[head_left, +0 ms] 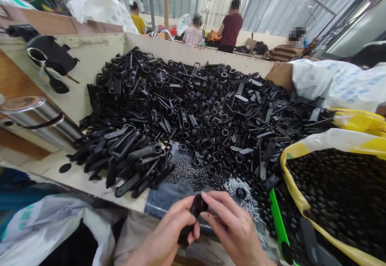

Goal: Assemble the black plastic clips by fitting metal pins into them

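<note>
One black part [198,206] sits gripped in the left hand [173,224], the right hand [231,219] pinching its top.

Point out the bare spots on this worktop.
A small patch of blue mat shows between the black handles and the left hand; a narrow cream strip borders the handles' front. Behind, heaped black plastic parts leave almost no gap.
</note>
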`<state>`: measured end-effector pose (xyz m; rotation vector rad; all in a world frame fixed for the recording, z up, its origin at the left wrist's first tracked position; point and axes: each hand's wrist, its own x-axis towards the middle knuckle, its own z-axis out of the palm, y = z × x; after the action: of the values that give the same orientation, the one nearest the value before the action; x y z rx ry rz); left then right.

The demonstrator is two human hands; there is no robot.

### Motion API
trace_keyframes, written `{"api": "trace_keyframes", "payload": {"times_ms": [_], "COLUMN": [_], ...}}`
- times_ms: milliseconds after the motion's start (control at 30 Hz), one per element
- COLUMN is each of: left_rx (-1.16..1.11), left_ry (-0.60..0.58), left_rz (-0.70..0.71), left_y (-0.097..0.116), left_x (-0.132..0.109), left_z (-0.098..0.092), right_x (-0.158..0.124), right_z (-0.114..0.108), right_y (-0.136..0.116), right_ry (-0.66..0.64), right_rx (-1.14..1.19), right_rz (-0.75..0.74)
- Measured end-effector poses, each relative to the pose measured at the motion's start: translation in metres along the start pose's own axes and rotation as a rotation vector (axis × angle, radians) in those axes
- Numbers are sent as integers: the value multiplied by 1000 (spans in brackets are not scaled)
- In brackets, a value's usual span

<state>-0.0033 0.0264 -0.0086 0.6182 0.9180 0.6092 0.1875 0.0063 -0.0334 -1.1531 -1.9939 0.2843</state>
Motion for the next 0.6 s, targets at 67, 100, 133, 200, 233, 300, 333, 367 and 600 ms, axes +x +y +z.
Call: {"api": "trace_keyframes", "payload": {"times_ms": [67, 100, 133, 200, 233, 300, 333, 367, 600], "left_rx": [77, 114, 149, 221, 268, 377, 432, 483, 837], "left_ry": [-1, -2, -5, -17, -29, -30, -9, 30, 153], "left_rz": [17, 30, 43, 69, 77, 94, 113, 133, 168], "left_y": [-2, -4, -7, -12, -15, -21, -25, -28, -40], "left_x": [-1, -1, -1, -1, 0, 3, 4, 5, 2], "left_z": [-1, -1, -2, -4, -6, -9, -10, -12, -14], "right_x": [-3, -4, -5, -6, -7, -7, -8, -8, -19], "right_z": [0, 1, 1, 1, 1, 2, 2, 3, 10], "right_y": [-2, -2, -3, -5, -6, -9, -10, -11, -19], "right_ry": [2, 2, 1, -5, -5, -3, 2, 7, -9], "right_rx": [-26, -42, -57, -80, -83, -77, -76, -81, -198], "right_rz": [-24, -33, -41, -51, -56, -66, -68, -68, -88]}}
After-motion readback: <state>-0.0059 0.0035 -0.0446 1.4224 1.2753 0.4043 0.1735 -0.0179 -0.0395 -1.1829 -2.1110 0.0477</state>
